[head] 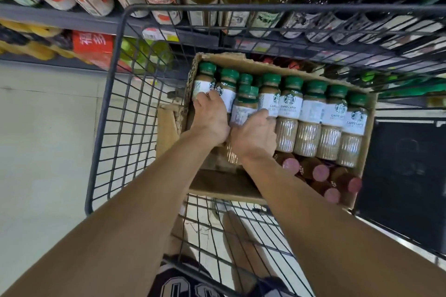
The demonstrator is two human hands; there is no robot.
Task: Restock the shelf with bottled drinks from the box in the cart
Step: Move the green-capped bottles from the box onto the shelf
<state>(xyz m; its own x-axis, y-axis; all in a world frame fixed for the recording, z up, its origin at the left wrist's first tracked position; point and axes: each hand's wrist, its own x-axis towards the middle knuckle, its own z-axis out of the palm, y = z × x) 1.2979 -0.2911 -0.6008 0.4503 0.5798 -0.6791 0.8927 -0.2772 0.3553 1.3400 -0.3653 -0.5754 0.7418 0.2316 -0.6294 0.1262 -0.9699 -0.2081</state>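
Fingers [205,97] of both hands grip bottles [243,106] by the box's [190,75] left edge.

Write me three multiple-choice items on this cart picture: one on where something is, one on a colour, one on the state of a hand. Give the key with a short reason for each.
1. Where does the cardboard box sit?
A. On the floor beside the shelf
B. Inside the wire cart
C. On the top shelf

2. What colour are the caps of the latte bottles in the box?
A. Green
B. Blue
C. Yellow

3. What is the left hand doing?
A. Hanging idle outside the cart
B. Pushing the cart rim
C. Curled around bottles at the left end of the row

Key:
1 B, since the cart's wire sides stand around the box.
2 A, since every latte bottle in the row shows a green cap; the pink caps belong to the darker bottles nearer the person.
3 C, since its fingers wrap the white labels there, while the right hand takes a grip on bottles next to it.
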